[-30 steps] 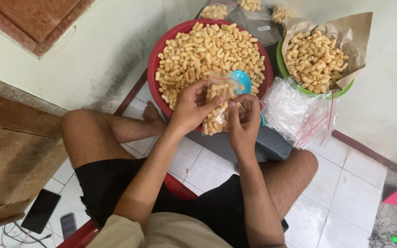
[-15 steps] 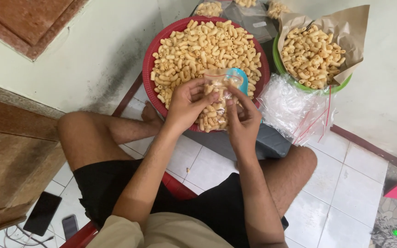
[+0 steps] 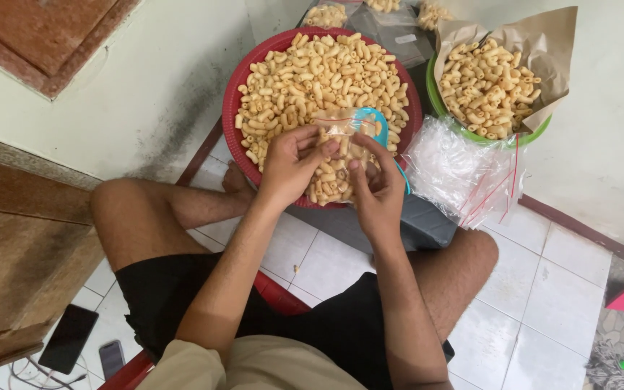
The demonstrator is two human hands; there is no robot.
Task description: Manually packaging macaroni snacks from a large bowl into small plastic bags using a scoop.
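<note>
Nearest, at the lower left of the frame, two phones are seen lying on the tiled floor. Towards the centre, a small clear bag filled with macaroni-shaped snacks is gripped by the left hand and the right hand, fingers pinched shut at its top. Behind it, a red basket heaped with snacks is seen, a blue scoop resting inside. At the right, empty plastic bags are piled. Farther, at the upper right, a green bowl lined with brown paper is filled too.
</note>
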